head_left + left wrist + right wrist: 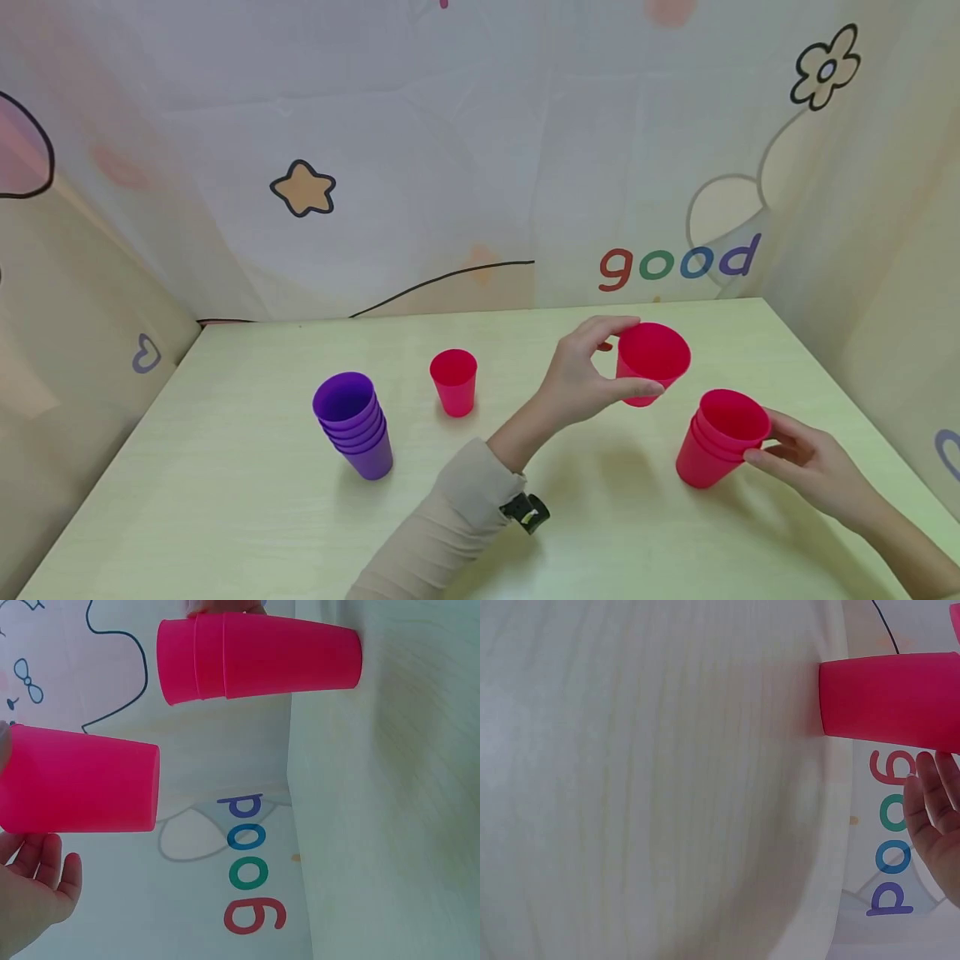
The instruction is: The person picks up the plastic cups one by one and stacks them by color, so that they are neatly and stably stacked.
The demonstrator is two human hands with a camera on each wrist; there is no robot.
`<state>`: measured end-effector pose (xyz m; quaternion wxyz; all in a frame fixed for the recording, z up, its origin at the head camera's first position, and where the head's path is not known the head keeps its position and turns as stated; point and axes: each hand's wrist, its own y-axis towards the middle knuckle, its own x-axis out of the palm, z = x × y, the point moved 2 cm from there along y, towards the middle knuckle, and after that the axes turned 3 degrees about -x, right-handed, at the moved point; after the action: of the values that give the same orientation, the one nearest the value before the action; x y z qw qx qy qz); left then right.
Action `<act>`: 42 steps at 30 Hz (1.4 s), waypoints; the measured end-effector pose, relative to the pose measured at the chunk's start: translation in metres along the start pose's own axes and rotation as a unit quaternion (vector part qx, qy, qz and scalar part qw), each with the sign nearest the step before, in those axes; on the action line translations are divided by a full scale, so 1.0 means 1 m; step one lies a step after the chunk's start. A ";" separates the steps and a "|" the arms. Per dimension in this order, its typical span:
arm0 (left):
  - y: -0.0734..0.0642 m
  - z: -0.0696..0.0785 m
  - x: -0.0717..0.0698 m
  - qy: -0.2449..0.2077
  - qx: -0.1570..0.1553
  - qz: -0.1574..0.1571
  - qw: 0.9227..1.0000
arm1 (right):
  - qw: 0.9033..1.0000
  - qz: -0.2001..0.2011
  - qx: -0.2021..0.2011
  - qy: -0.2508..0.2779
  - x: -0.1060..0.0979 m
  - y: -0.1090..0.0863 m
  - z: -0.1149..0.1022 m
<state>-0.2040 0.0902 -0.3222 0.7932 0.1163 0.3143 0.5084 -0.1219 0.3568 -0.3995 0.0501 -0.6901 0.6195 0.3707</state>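
My left hand (581,371) grips one red cup (651,358) near its rim, thumb on the near side and fingers on the far side. That cup is held up off the table, mouth upward, to the left of a short stack of red cups (712,446). Around the upper part of the stack, my right hand (817,471) holds on from the right with thumb and fingers. The left wrist view shows the stack (285,656) with its rims nested and its base at the tabletop, apart from the lifted cup (82,780).
A single red cup (454,383) stands upright toward the back middle of the pale table (247,517). Left of it is a nested stack of purple cups (360,433). Printed curtains (450,167) close off the back and both sides.
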 end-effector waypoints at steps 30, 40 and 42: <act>0.021 0.032 0.037 -0.042 -0.051 -0.064 0.996 | 1.000 -0.010 0.008 0.000 -0.001 0.001 -0.003; 0.022 0.026 0.049 -0.080 -0.111 -0.068 0.988 | 1.000 -0.015 0.013 0.003 -0.002 0.001 -0.002; 0.021 0.025 0.051 -0.081 -0.118 -0.067 0.987 | 1.000 -0.016 0.014 0.003 -0.002 0.001 -0.002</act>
<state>-0.1896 0.1478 -0.3114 0.8565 0.0417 0.1936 0.4766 -0.1216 0.3576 -0.3968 0.0634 -0.7002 0.6139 0.3589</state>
